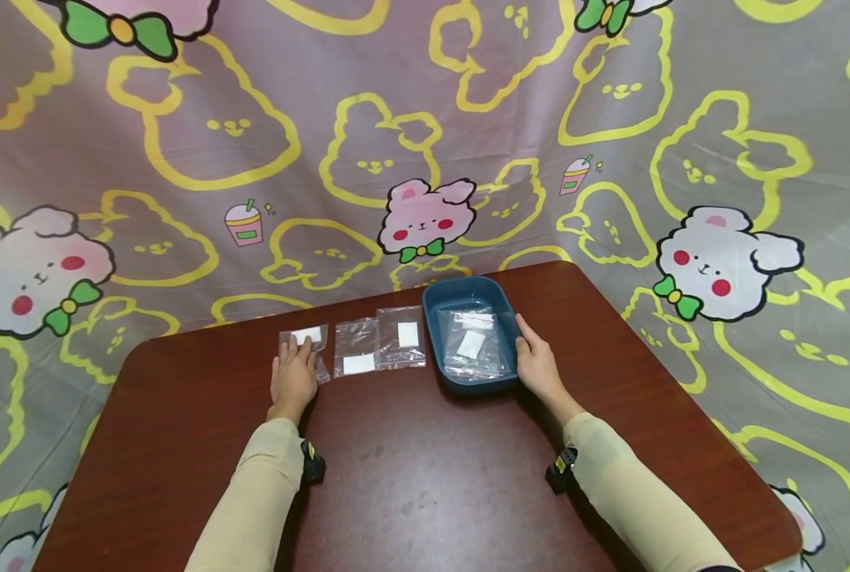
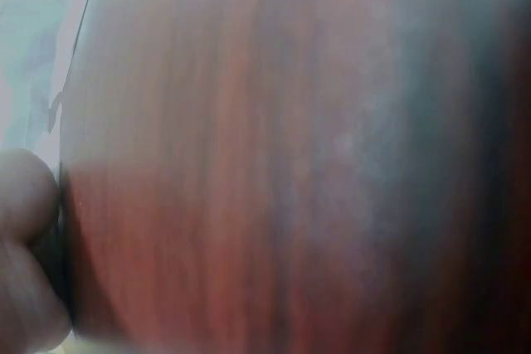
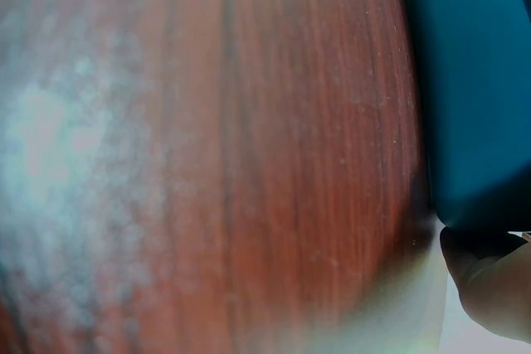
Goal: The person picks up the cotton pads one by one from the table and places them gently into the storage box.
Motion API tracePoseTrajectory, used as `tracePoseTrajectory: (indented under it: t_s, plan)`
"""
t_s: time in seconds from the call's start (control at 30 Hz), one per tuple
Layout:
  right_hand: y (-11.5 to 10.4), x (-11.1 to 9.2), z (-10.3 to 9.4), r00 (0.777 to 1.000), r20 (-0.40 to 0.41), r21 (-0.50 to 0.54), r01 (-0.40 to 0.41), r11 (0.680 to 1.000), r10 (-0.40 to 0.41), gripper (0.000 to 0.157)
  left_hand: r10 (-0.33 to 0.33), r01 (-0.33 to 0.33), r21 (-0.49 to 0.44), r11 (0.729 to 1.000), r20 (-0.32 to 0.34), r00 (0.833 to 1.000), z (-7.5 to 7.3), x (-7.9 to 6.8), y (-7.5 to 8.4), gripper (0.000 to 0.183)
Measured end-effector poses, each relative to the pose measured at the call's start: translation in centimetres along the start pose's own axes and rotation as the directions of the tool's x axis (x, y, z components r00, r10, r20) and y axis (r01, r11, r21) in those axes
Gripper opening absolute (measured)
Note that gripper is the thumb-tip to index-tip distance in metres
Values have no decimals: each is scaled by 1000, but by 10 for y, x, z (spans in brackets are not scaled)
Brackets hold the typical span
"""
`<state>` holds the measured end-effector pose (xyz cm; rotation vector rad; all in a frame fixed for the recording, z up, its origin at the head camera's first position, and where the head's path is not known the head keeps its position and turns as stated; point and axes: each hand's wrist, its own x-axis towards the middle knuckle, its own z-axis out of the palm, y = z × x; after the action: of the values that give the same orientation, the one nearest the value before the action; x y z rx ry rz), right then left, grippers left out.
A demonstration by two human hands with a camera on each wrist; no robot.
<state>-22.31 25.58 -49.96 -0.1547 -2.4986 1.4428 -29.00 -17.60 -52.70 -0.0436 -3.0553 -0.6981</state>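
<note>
My left hand (image 1: 294,380) rests on a small clear zip bag (image 1: 321,369) with a white label, its fingers over the label. To its right lie two more clear bags, one with its white label low (image 1: 358,364) and one with its label at the right (image 1: 407,334). A dark blue plastic tray (image 1: 469,388) stands to the right of these, holding clear labelled bags (image 1: 471,345). At the tray's right wall my right hand (image 1: 542,367) grips the rim. In the right wrist view, fingers (image 3: 498,288) show against the tray's corner.
Everything lies on a brown wood-grain table (image 1: 396,477) with rounded corners. A patterned cloth (image 1: 368,63) with cartoon bears hangs behind and around it. A dark wrist camera sits on each sleeve, left (image 1: 314,462) and right (image 1: 562,470).
</note>
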Motion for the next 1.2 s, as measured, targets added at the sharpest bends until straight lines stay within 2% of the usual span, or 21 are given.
tracePoseTrajectory:
  t_s: [0.23,0.5,0.93,1.2]
  plan:
    - [0,0,0,1000,-2,-2,3,1000,-3,50,43,-41,24,999,-69,997,-2,-2,2,48]
    - [-1,0,1,1000,-8,8,2,1000,-2,49,44,-43,5,999,-102,994,-1,-2,3,46]
    - [-2,-1,1,1000,1,25,3,1000,-3,49,29,-31,-19,999,-80,996,-4,-3,-1,46]
    - [-3,-1,0,1000,2,17,-2,1000,2,49,47,-49,-23,999,-88,995,-10,-2,-5,46]
